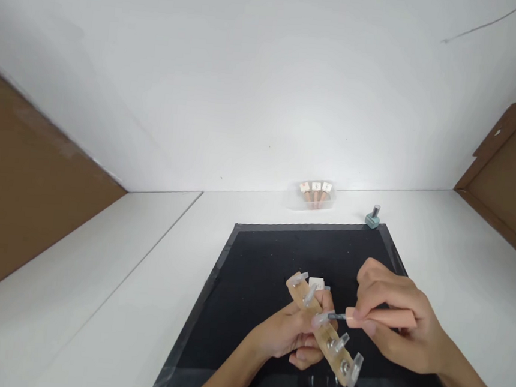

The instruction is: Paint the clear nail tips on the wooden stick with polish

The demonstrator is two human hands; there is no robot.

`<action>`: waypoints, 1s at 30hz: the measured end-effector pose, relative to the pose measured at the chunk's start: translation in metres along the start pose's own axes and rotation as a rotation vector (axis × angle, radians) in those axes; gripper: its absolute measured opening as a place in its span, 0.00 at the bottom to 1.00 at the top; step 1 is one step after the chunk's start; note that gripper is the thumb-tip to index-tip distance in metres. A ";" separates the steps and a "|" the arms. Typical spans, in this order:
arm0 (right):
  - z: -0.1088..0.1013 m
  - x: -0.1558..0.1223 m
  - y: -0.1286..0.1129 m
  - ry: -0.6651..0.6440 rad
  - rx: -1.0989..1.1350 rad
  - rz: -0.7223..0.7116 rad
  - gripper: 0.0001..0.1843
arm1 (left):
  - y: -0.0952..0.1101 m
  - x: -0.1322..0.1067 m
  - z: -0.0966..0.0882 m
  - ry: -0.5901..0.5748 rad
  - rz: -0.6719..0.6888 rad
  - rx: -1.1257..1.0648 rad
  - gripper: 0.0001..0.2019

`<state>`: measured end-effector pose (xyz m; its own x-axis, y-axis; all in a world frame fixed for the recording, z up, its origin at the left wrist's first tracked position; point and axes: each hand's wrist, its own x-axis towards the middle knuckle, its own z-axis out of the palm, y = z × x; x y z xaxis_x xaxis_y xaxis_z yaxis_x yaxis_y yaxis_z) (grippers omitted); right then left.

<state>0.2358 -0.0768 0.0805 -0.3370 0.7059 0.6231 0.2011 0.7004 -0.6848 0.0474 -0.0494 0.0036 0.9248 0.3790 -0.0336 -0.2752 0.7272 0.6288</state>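
My left hand is closed around a narrow wooden strip that slants down to the right. Several clear nail tips stick up from the strip on small metallic mounts. Pinched in my right hand is a nail polish brush with a long peach handle. Its dark bristle end meets the middle nail tip, beside my left thumb. Just behind my left fingers is a white square block or label; its lower part is hidden, and whether that hand holds it I cannot tell.
Under my hands lies a black mat on the white table. A clear plastic box with peach, white-topped pieces stands against the back wall. A small teal bottle with a silver top sits at the mat's far right corner. Brown panels flank the table.
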 end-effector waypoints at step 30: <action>0.002 -0.007 0.006 0.147 0.076 0.115 0.07 | 0.004 0.004 0.005 0.103 0.040 0.044 0.13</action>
<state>0.2376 -0.0777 0.0706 -0.1769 0.7925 0.5837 0.1584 0.6082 -0.7778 0.0514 -0.0484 0.0100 0.8807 0.4658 -0.0861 -0.2973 0.6852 0.6649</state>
